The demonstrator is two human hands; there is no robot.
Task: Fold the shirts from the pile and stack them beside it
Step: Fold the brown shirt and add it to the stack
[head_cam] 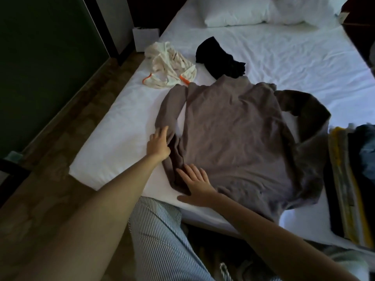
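One shirt, a grey-brown long-sleeved top [233,138], lies spread flat and face-down on the near part of the bed [284,57], with no fold made in its body yet. Its left sleeve [168,110] runs down alongside the body, while the right sleeve [304,106] loops out, rumpled, to the right. The left hand [159,144] is at the lower left sleeve, where the cloth bunches; I cannot tell whether it pinches the cloth or only touches it. The right hand [196,183] lies flat with fingers spread on the shirt's near left corner, pressing it down and holding nothing.

Beyond the collar, a crumpled cream garment [170,65] with orange trim and a crumpled black garment [221,57] probably wait their turn. Layered clothes [345,179] at the right edge may be the finished stack, though that is unclear. White pillows [233,15] sit at the far end. By this reckoning the task is midway: this shirt is only laid out, with at least two more to fold.
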